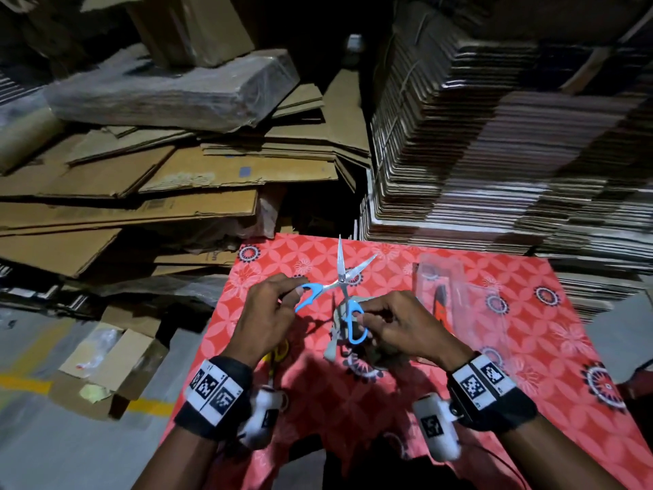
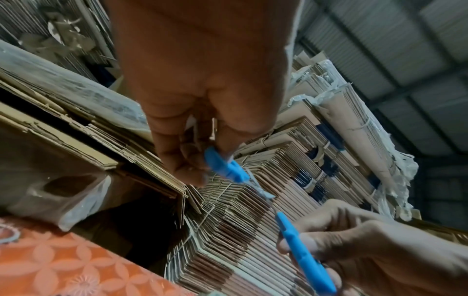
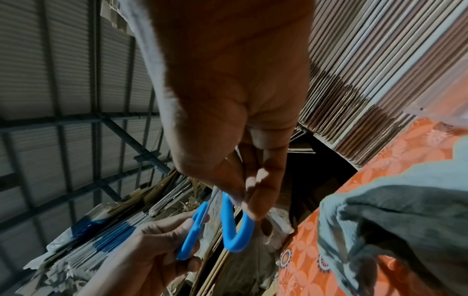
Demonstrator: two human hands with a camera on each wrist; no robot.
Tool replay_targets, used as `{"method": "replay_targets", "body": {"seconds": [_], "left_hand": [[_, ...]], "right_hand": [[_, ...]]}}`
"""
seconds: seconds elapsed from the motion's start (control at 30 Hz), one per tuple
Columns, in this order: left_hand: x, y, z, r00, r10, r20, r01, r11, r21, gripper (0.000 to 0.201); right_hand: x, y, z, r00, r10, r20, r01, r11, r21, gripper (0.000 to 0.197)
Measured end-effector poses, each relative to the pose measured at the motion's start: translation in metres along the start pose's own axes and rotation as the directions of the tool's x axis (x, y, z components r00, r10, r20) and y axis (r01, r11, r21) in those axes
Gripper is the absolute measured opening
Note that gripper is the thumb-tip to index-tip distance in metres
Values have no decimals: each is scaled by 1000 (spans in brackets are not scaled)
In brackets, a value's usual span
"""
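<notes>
**Red floral tabletop, blue scissors spread between two hands**

Pinching the hooked blue handle between the thumb and curled fingertips of the left hand (image 1: 263,313). Pinching the rim of the closed blue loop the same way with the right hand (image 1: 399,327). Holding the scissors (image 1: 341,281) above the tabletop (image 1: 530,348), nearer its far left corner. Handles well apart, steel blades open in a V, tips toward the far edge.

Just below the right hand, a bunched grey cloth (image 1: 334,344) on the tabletop; touching the fingers or not, cannot tell. Beside it toward the right edge, a clear plastic sleeve (image 1: 445,288) lying flat. Beyond the far edge, a tied stack of flattened cartons (image 1: 494,153). Off the left edge, loose cardboard sheets (image 1: 141,192) in a heap.

From the head only: both blades and the pivot in full. From the left wrist only: the hooked handle gripped close up, the shank blurred. From the right wrist only: thumb and fingertip closed on the loop's upper rim. From both wrists, not the head: a corrugated metal roof (image 3: 50,80) overhead.
</notes>
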State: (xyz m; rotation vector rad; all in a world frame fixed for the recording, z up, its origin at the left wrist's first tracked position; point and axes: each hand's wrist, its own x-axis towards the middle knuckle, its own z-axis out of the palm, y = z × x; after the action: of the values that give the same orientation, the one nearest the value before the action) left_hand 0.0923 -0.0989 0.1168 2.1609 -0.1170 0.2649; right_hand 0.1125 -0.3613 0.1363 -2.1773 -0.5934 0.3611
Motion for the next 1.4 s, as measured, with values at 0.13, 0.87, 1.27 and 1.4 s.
{"method": "replay_targets", "body": {"seconds": [0.13,0.87,1.27,1.4], "left_hand": [[5,13,5,976,-174,-133,112,917,-382,16],[22,61,47,845,-532,60,356,475,-805,29],[18,40,19,842,-539,-34,259,458,-850,20],[16,43,24,861,-495,-117,216,566,-796,21]], "right_hand": [[1,-9,-12,1000,11,-3,-10,986,169,18],[34,-2,-1,996,-43,84,2,900,437,21],[31,102,-9,948,298,-115,-290,953,88,24],[37,98,14,966,222,-132,-224,975,1,58]]}}
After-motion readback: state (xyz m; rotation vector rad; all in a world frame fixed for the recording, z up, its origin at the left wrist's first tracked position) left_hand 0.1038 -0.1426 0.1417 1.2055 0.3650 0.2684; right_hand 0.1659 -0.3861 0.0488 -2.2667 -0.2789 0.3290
